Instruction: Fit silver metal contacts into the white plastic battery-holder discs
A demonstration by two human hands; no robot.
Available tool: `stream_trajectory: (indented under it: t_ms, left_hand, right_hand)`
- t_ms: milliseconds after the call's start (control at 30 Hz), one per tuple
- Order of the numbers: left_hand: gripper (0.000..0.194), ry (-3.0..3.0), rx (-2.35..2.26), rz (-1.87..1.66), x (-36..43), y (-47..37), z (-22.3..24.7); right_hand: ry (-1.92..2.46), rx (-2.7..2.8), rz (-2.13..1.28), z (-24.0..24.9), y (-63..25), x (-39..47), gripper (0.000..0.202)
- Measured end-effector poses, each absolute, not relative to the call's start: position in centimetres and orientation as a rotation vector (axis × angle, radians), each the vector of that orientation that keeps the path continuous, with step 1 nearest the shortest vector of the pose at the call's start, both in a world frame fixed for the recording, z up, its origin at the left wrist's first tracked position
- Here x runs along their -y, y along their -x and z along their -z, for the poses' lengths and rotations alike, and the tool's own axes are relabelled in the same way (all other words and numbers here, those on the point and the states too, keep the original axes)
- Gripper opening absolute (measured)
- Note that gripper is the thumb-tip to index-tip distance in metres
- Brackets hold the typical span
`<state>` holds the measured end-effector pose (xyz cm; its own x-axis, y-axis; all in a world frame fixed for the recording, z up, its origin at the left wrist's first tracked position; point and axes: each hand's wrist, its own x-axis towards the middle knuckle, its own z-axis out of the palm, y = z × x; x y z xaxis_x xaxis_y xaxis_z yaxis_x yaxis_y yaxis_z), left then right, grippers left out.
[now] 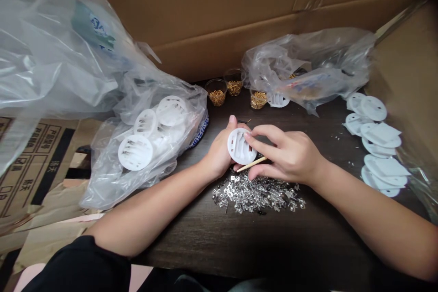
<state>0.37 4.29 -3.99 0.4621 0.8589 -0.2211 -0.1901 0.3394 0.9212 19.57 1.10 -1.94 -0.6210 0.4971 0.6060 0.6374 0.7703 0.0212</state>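
Note:
My left hand (219, 153) holds a round white plastic disc (239, 146) with slots, tilted toward me above the dark table (239, 232). My right hand (287, 155) touches the disc's right edge with its fingertips and grips a thin wooden stick (252, 163) that points left under the disc. Just below both hands lies a pile of small silver metal clips (256, 194).
A clear bag of white discs (147, 137) lies at left. Three small cups of gold parts (234, 87) stand at the back, next to a crumpled plastic bag (308, 68). Stacked white discs (376, 141) lie at right. Cardboard walls (222, 9) enclose the table.

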Motion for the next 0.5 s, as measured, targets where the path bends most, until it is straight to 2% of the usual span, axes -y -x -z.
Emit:
stream_trajectory:
  t_ms: [67, 200, 267, 367, 500]
  left_hand:
    - [0.074, -0.974, -0.815, -0.762, -4.3, -0.3, 3.9]
    - [0.085, -0.915, -0.708, -0.689, -4.4, -0.2, 3.0]
    - [0.078, -0.905, -0.658, -0.676, -4.4, -0.1, 2.7]
    - [0.057, -0.905, -0.648, -0.698, -4.6, 0.0, 2.9]
    - [0.05, -0.9, -0.659, -0.79, -5.1, 0.1, 4.1]
  right_hand:
    - [0.872, 2.375, 0.341, 1.8, -19.6, -1.2, 0.065]
    - [0.968, 2.379, 0.296, 1.7, -19.8, -1.4, 0.052]
    - [0.97, 2.375, 0.204, 1.8, -20.0, -1.5, 0.046]
    - [0.932, 2.227, -0.035, 1.8, -20.1, -1.8, 0.036]
    - [1.033, 1.774, -0.429, 0.5, -19.0, -2.9, 0.025]
